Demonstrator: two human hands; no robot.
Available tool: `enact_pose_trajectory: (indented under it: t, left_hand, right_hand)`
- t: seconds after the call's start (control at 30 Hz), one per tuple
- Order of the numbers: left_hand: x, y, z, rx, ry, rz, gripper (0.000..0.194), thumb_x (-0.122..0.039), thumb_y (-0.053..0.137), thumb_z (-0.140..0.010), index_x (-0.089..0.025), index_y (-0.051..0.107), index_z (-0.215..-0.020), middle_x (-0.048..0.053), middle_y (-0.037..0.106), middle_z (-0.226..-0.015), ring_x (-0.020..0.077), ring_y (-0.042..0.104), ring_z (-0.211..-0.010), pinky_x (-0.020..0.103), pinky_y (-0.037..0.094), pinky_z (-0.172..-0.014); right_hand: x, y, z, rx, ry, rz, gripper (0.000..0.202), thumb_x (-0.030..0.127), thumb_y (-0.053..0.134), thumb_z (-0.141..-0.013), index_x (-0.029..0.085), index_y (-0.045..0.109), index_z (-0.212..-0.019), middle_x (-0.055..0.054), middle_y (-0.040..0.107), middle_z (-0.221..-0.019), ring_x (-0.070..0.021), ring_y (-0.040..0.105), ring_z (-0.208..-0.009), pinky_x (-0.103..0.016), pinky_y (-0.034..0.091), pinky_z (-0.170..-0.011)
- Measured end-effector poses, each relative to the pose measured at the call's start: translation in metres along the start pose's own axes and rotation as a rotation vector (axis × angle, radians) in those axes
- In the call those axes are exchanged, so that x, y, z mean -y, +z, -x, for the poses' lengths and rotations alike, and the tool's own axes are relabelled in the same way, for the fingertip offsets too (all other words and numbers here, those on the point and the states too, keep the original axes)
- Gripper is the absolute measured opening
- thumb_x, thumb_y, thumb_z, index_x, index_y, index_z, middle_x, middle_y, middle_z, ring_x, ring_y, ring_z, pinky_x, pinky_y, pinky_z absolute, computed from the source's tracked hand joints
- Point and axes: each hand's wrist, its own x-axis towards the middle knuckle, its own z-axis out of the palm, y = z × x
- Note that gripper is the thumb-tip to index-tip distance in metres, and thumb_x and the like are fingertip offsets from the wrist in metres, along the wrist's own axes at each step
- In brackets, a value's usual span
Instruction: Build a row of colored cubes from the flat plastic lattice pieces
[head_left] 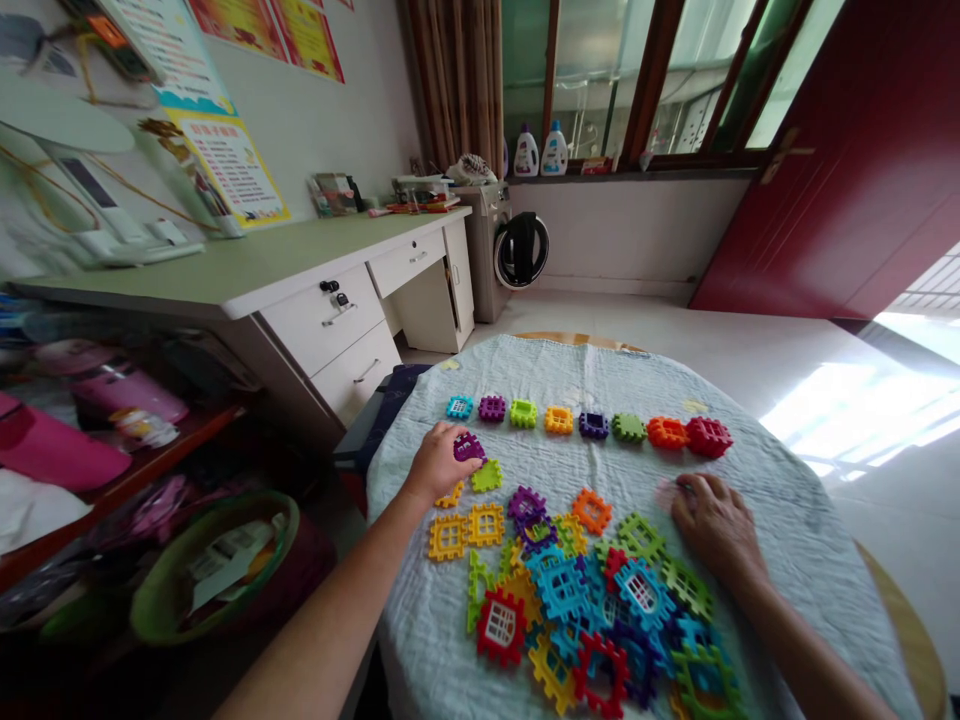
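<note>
My left hand (437,462) is closed on a purple block piece (469,447) at the left of the cloth-covered table, just above a lime piece (487,476). My right hand (716,520) rests on the cloth at the right, its fingers curled downward; whatever may be under the fingertips is hidden. Between and below the hands spreads a loose pile of colored pieces (564,585). Beyond them runs a row of small blocks, from a light blue one (459,407) at the left to a red one (709,437) at the right.
The round table (810,560) has a pale cloth. To the left are a long desk (300,250) with drawers and a green-rimmed bin (142,600). A washing machine (487,250) with its door open stands behind, and a red door (840,170) is at the right.
</note>
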Motion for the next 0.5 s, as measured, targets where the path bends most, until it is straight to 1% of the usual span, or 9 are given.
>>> enact_pose_trajectory:
  t: [0.13, 0.2, 0.37, 0.5]
  left_hand:
    - [-0.003, 0.010, -0.010, 0.169, -0.035, -0.125, 0.040, -0.034, 0.077, -0.062, -0.017, 0.070, -0.098, 0.008, 0.064, -0.098, 0.0252, 0.062, -0.095, 0.035, 0.050, -0.091]
    - [-0.002, 0.011, -0.013, 0.211, -0.041, -0.137, 0.039, -0.035, 0.078, -0.061, -0.018, 0.070, -0.096, 0.007, 0.065, -0.096, 0.0240, 0.063, -0.093, 0.033, 0.050, -0.088]
    - [-0.002, 0.009, -0.016, 0.229, -0.023, -0.176, 0.037, -0.036, 0.077, -0.061, -0.019, 0.069, -0.093, 0.007, 0.066, -0.095, 0.0241, 0.063, -0.090, 0.032, 0.050, -0.083]
    - [-0.005, 0.000, -0.022, 0.178, 0.048, -0.182, 0.035, -0.035, 0.075, -0.062, -0.021, 0.068, -0.093, 0.006, 0.066, -0.095, 0.0245, 0.063, -0.091, 0.032, 0.050, -0.083]
  right_hand:
    - [0.002, -0.003, 0.000, -0.012, 0.005, -0.007, 0.035, 0.036, 0.041, -0.090, 0.020, 0.063, -0.112, -0.011, 0.062, -0.120, -0.0272, 0.055, -0.106, -0.043, 0.042, -0.093]
    - [0.003, -0.004, 0.001, -0.012, 0.006, -0.012, 0.034, 0.036, 0.043, -0.089, 0.021, 0.063, -0.112, -0.011, 0.062, -0.118, -0.0268, 0.055, -0.106, -0.043, 0.042, -0.093]
    - [0.002, -0.003, 0.001, 0.002, 0.005, -0.004, 0.034, 0.035, 0.042, -0.089, 0.020, 0.063, -0.112, -0.011, 0.062, -0.118, -0.0269, 0.055, -0.106, -0.043, 0.041, -0.094]
    - [-0.001, 0.001, 0.000, 0.001, 0.004, -0.001, 0.036, 0.037, 0.041, -0.090, 0.020, 0.062, -0.113, -0.011, 0.061, -0.119, -0.0278, 0.054, -0.107, -0.044, 0.041, -0.095]
